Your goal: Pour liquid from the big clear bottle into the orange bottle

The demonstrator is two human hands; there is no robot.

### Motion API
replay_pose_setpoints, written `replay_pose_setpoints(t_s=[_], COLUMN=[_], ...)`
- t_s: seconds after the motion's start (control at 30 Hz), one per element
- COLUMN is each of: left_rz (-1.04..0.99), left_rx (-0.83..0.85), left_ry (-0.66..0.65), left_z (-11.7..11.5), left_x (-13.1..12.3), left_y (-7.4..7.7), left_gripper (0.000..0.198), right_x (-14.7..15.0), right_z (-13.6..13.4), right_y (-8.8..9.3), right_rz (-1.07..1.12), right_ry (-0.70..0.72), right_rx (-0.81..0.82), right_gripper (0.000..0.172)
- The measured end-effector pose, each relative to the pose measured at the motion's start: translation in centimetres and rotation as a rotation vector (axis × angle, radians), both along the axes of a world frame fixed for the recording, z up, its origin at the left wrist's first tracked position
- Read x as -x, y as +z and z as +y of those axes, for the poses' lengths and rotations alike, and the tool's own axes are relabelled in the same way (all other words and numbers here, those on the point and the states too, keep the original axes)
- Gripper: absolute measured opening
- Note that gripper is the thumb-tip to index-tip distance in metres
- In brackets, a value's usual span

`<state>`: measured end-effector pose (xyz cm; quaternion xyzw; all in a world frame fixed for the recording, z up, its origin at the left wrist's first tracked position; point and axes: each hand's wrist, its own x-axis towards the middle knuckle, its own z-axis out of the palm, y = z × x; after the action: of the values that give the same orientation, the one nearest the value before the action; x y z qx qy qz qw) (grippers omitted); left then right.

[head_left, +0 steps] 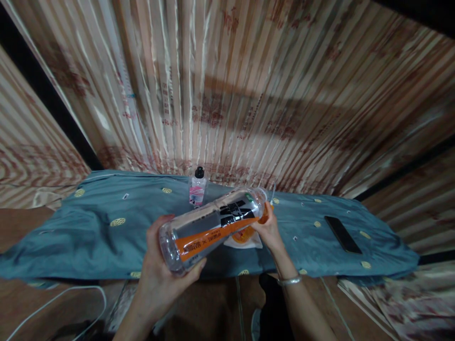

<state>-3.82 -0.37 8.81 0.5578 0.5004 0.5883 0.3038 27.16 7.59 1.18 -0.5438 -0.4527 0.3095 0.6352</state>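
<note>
A large clear plastic bottle [213, 225] with an orange, black and silver label lies tilted across the middle, its neck up to the right. My left hand [163, 265] is wrapped round its base end. By the neck, my right hand [268, 227] is closed on something orange, partly hidden; a thin pale stick or tube rises beside it. Under the bottle, a white packet [250, 241] with an orange print rests on the blue cloth. Just behind the bottle stands a small clear bottle [197, 189] with a black cap and pink label.
Blue patterned cloth [124, 241] covers a low surface. A black phone [343, 234] lies on its right part. Striped curtains [220, 94] hang behind, with dark poles at both sides. A white cable [64, 293] curves at the lower left.
</note>
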Motion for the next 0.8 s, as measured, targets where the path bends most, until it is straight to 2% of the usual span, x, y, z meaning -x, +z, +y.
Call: replay_pose_setpoints(t_s=[0.1,0.33,0.53,0.8], left_rz=[0.000,0.017,0.009,0.020], left_rx=[-0.006,-0.014,-0.007,-0.035], left_ry=[-0.018,-0.004,-0.011,-0.024], left_z=[-0.08,-0.07,-0.15,-0.13], left_x=[0.00,-0.02,-0.12,0.00], left_y=[0.02,0.16,0.40,0.03], left_gripper=[0.080,0.082,0.080,0.081], right_x=[0.00,0.33,0.53,0.37], right_z=[0.02,-0.16,-0.19,0.00], right_y=[-0.08,0.58,0.59,0.06], right_rz=[0.018,0.013,0.030,0.038], right_ry=[-0.034,0.000,-0.004,-0.010], right_rx=[0.002,-0.011,-0.008,-0.020], right_gripper=[0.108,0.098,0.095,0.109])
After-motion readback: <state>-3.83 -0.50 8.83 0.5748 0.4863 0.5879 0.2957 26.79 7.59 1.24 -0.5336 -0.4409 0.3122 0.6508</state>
